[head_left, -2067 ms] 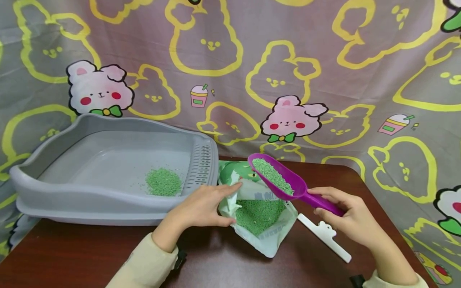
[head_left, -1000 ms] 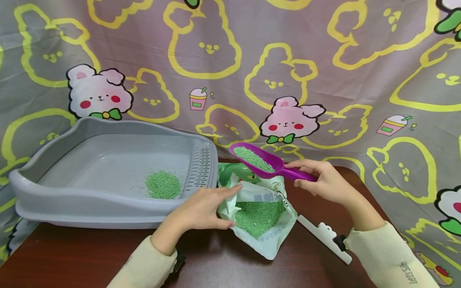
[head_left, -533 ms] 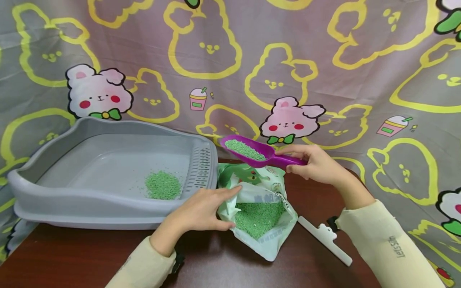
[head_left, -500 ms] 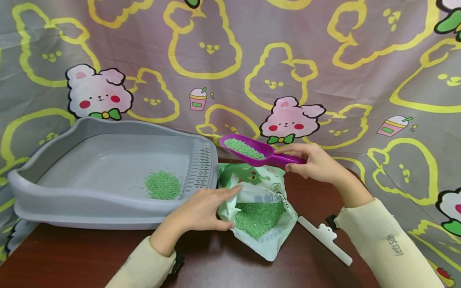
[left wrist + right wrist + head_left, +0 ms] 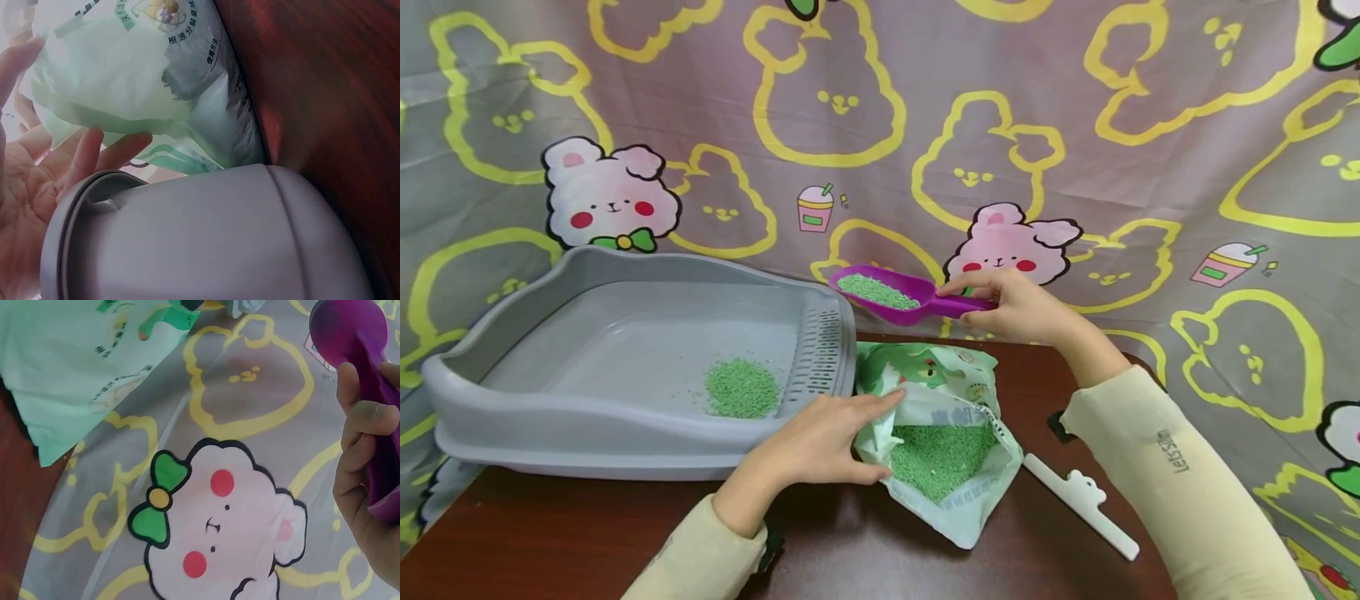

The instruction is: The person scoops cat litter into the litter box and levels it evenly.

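Observation:
My right hand [image 5: 1018, 304] grips the handle of a purple scoop [image 5: 936, 305] filled with green pellet litter [image 5: 880, 292]. The scoop hangs level above the back of the bag, its tip close to the right rim of a grey litter box [image 5: 625, 417]. My left hand [image 5: 820, 437] holds the left edge of the opened litter bag [image 5: 958, 525], thumb and index finger apart at its mouth. More green litter [image 5: 940, 458] shows inside the bag. In the left wrist view, fingers [image 5: 125, 150] lie against the bag's side. A small litter pile [image 5: 741, 387] lies in the box.
A white bag clip [image 5: 1082, 504] lies on the brown table [image 5: 865, 558] right of the bag, near my right sleeve. Behind the table hangs a grey curtain [image 5: 865, 75] with cartoon rabbits. The box has a slotted ledge [image 5: 816, 350] on its right side.
My right hand has carried the filled scoop up and left, from above the bag's mouth to near the box's right rim. The left hand has stayed at the bag.

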{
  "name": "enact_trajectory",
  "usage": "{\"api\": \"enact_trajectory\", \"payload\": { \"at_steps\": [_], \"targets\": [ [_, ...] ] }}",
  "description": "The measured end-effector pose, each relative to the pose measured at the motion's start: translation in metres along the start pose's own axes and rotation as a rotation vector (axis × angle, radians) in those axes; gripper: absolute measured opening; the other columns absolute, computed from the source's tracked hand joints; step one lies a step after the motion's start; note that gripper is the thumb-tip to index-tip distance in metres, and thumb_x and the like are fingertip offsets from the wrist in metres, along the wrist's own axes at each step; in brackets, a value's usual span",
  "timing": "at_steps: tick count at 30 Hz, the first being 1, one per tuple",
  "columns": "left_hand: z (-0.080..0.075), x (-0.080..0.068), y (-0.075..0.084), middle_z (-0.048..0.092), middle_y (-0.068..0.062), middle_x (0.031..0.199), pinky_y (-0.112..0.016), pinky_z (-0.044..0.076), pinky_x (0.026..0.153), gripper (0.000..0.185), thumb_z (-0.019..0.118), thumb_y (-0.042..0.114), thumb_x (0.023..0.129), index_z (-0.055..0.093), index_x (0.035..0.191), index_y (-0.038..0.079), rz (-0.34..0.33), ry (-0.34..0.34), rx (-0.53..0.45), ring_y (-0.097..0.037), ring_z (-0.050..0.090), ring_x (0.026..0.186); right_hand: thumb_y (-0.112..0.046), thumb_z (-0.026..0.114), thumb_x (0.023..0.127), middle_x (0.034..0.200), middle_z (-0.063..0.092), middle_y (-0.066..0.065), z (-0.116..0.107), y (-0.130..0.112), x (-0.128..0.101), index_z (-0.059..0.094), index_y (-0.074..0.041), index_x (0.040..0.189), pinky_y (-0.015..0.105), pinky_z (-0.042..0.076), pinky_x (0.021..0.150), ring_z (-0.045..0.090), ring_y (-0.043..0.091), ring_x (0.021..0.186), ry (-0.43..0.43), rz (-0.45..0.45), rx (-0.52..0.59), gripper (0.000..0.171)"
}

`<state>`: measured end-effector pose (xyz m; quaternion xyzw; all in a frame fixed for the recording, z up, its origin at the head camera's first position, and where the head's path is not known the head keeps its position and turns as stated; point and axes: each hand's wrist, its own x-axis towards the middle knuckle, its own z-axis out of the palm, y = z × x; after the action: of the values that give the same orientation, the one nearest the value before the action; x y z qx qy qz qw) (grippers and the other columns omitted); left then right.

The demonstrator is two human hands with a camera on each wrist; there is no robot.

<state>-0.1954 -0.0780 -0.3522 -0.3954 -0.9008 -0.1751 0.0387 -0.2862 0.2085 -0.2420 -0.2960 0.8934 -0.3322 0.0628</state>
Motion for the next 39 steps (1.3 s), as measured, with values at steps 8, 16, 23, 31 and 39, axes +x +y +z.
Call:
{"api": "enact_trajectory", "payload": {
  "at_steps": [8, 16, 23, 31, 39],
  "targets": [
    [-0.001, 0.001, 0.001, 0.058, -0.007, 0.143, -0.033, 0.054, 0.083, 0.094, 0.076, 0.055, 0.077, 0.036, 0.155, 0.02, -0.008, -0.02, -0.004, -0.004, 0.052, 0.068, -0.006, 0.065, 0.091, 0.069, 0.066, 0.004, 0.002, -0.015, 0.021, 0.066, -0.018, 0.129, 0.028, 0.044, 0.047, 0.043, 0.014, 0.042, -0.075, -0.067, -0.074, 0.041],
    [-0.001, 0.002, 0.002, 0.058, -0.007, 0.143, -0.037, 0.055, 0.09, 0.093, 0.075, 0.055, 0.078, 0.036, 0.155, 0.02, 0.004, -0.026, -0.008, -0.007, 0.06, 0.078, -0.01, 0.063, 0.09, 0.113, 0.071, 0.003, 0.017, -0.023, 0.039, 0.067, -0.028, 0.127, 0.03, 0.046, 0.055, 0.051, 0.012, 0.057, -0.139, -0.061, -0.098, 0.042],
    [0.0, 0.002, 0.002, 0.057, -0.006, 0.144, -0.039, 0.054, 0.094, 0.093, 0.076, 0.053, 0.078, 0.035, 0.155, 0.02, 0.01, -0.021, -0.016, -0.013, 0.066, 0.091, -0.013, 0.064, 0.086, 0.134, 0.064, -0.007, 0.026, -0.03, 0.054, 0.07, -0.03, 0.124, 0.031, 0.049, 0.067, 0.054, 0.013, 0.076, -0.155, -0.063, -0.156, 0.042],
    [-0.001, 0.001, -0.001, 0.058, -0.007, 0.144, -0.039, 0.053, 0.095, 0.095, 0.076, 0.054, 0.077, 0.036, 0.155, 0.02, -0.004, -0.01, -0.011, -0.013, 0.066, 0.098, -0.003, 0.061, 0.083, 0.122, 0.068, 0.005, 0.023, -0.038, 0.079, 0.072, -0.017, 0.123, 0.029, 0.047, 0.048, 0.052, 0.018, 0.043, -0.217, -0.101, -0.156, 0.043],
    [0.0, 0.001, -0.001, 0.059, -0.006, 0.142, -0.036, 0.055, 0.089, 0.094, 0.076, 0.054, 0.077, 0.036, 0.155, 0.02, 0.005, -0.01, -0.002, -0.007, 0.059, 0.078, 0.0, 0.059, 0.086, 0.101, 0.071, 0.005, 0.02, -0.051, 0.092, 0.071, -0.017, 0.125, 0.029, 0.047, 0.048, 0.046, 0.017, 0.041, -0.331, -0.067, -0.207, 0.044]
  ]
}}
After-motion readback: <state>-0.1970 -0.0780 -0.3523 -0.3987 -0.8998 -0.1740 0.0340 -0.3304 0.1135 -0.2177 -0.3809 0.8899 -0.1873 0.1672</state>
